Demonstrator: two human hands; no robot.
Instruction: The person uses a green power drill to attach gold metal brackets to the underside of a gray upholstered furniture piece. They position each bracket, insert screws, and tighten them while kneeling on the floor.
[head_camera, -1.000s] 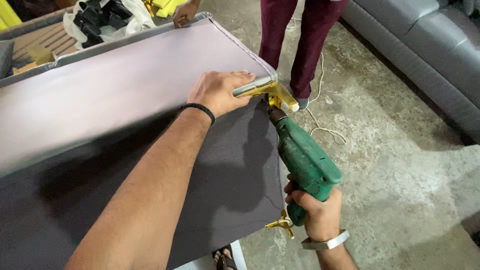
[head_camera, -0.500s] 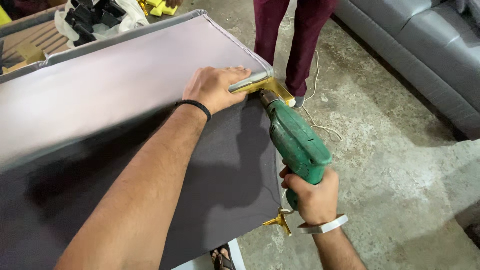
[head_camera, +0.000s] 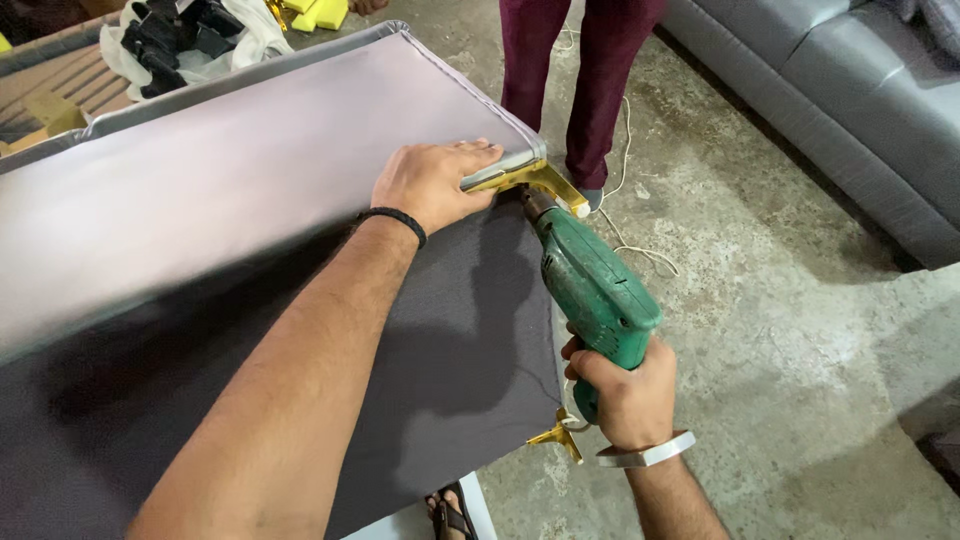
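Note:
My left hand (head_camera: 432, 181) lies flat on a grey upholstered panel (head_camera: 200, 190), its fingertips pressing on a gold metal leg (head_camera: 528, 180) at the panel's far right corner. A black band circles that wrist. My right hand (head_camera: 622, 388) grips the handle of a green power drill (head_camera: 590, 285). The drill's tip points into the gold leg. A second gold leg (head_camera: 560, 436) sticks out at the panel's near right corner, just left of my right hand. The lower half of the panel is dark grey fabric (head_camera: 440, 350).
Another person in maroon trousers (head_camera: 575, 70) stands just beyond the panel's far corner. A white cord (head_camera: 630, 215) trails on the concrete floor. A grey sofa (head_camera: 840, 90) stands at the right. Black parts on white cloth (head_camera: 180, 35) and yellow foam pieces (head_camera: 318, 12) lie at the back.
The view has shifted slightly. My left hand and the drill stay at the gold leg on the far corner. The other person's hand at the top edge is gone from sight.

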